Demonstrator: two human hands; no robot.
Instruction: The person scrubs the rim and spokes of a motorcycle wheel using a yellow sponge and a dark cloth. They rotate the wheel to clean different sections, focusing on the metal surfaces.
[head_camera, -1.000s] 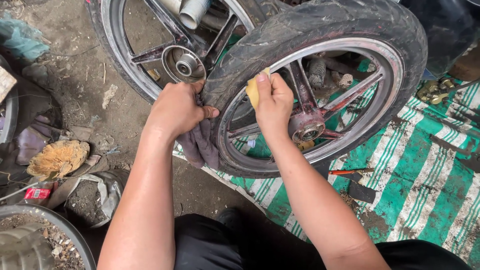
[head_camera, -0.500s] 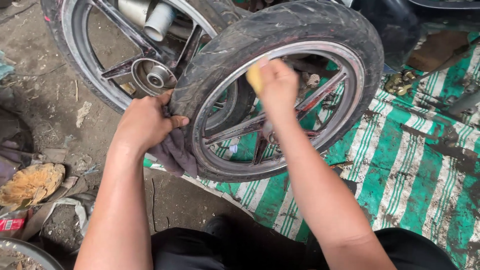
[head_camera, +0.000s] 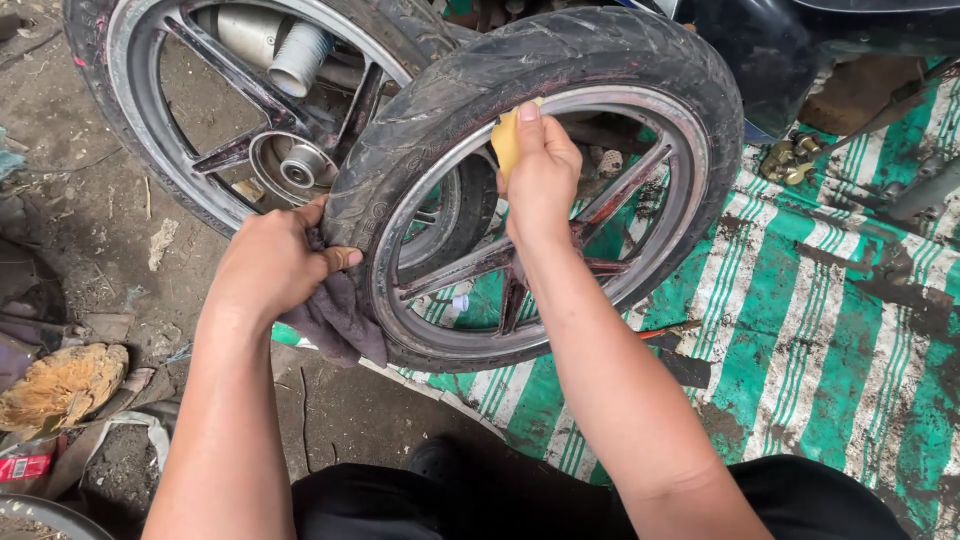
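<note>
Right hand (head_camera: 540, 170) is closed around one yellow sponge (head_camera: 506, 140), pressed against the inner rim of the near wheel (head_camera: 640, 75) at its top. Left hand (head_camera: 275, 265) clamps one dark rag (head_camera: 340, 320) against that wheel's tyre at the lower left edge. Wheels counted: two, both spoked; the second wheel (head_camera: 130, 120) stands behind, partly overlapped. One green-and-white striped tarp (head_camera: 800, 340) lies on the ground beneath.
</note>
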